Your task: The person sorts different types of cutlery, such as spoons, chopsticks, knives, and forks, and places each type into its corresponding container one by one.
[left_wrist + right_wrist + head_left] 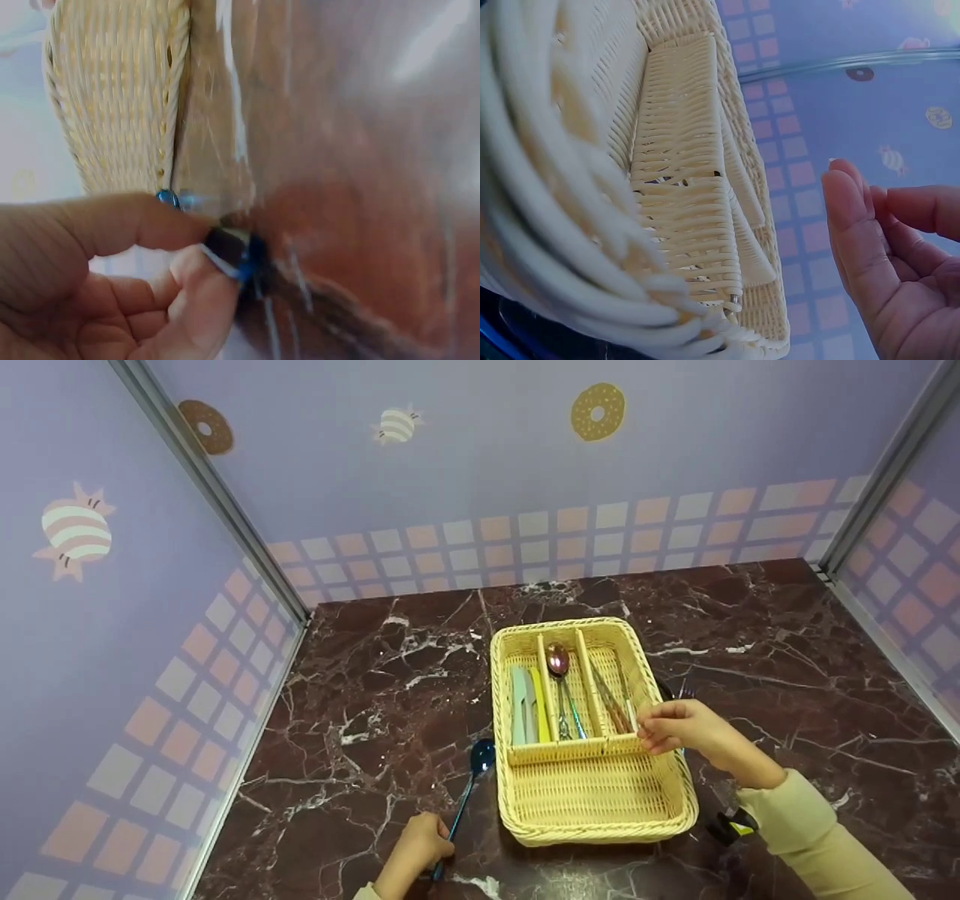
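Observation:
My left hand (pixel 421 847) pinches the handle end of a blue metallic spoon (pixel 482 755), whose bowl lies near the left side of a wicker cutlery basket (pixel 596 832). The left wrist view shows thumb and finger on that handle (pixel 251 255). Over the basket's right rim hovers my right hand (pixel 679 726), its fingers loosely bent with nothing visible between them. Pale green, grey and yellow knives (pixel 541 705) stand in the left compartment. Shiny spoons (pixel 557 660) lie in the middle one. Thin utensils with brown and white handles (pixel 619 716) fill the right one.
Beyond the basket's right side, fork tines (pixel 686 691) show partly behind my right hand. A black object with a yellow-green patch (pixel 733 826) is by the right sleeve. Patterned panels (pixel 480 472) wall in the dark marbled table (pixel 360 675) at the back and sides.

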Tool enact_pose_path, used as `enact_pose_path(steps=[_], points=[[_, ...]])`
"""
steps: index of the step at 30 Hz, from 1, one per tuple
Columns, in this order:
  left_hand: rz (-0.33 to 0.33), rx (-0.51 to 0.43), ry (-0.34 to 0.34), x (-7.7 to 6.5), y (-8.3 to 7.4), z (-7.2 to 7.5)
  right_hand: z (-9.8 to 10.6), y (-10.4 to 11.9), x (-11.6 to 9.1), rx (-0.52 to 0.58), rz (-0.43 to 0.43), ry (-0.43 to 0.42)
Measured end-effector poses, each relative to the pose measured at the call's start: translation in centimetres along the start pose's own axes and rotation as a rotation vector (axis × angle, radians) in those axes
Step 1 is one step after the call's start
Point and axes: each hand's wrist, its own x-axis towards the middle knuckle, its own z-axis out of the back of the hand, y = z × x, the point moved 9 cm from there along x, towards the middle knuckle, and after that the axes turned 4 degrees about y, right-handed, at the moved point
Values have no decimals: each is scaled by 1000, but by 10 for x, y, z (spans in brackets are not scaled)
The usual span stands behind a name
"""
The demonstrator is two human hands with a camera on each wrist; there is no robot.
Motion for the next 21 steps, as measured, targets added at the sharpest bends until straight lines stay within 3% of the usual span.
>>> enact_pose_path(steps=[5, 14, 21], points=[[-8, -41, 48, 2, 2, -2, -1, 2, 1, -5, 15, 11], [-96, -83, -7, 4, 1, 8, -3, 1, 2, -10, 11, 26], [-57, -266, 29, 7, 1, 18, -2, 0, 1, -8, 25, 24]])
